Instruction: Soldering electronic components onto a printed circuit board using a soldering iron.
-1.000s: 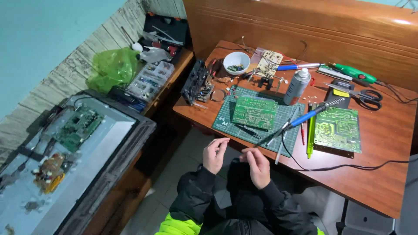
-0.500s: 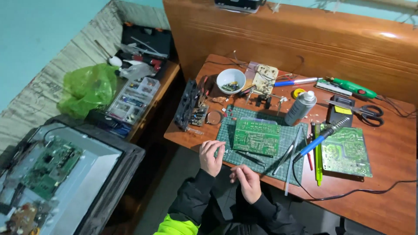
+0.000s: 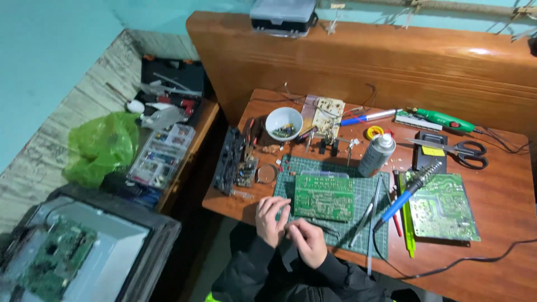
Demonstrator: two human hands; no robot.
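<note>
Head view: both hands meet at the counter's (image 3: 503, 207) near edge, left hand (image 3: 272, 219) and right hand (image 3: 306, 241) apparently pinching something tiny, just near the green circuit board (image 3: 324, 197) on the cutting mat (image 3: 369, 190).

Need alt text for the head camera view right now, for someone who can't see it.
Both hands, left hand and right hand, meet at the near edge of a green cutting mat beside a green circuit board on a cluttered wooden desk. A blue-handled soldering iron lies to the right.
</note>
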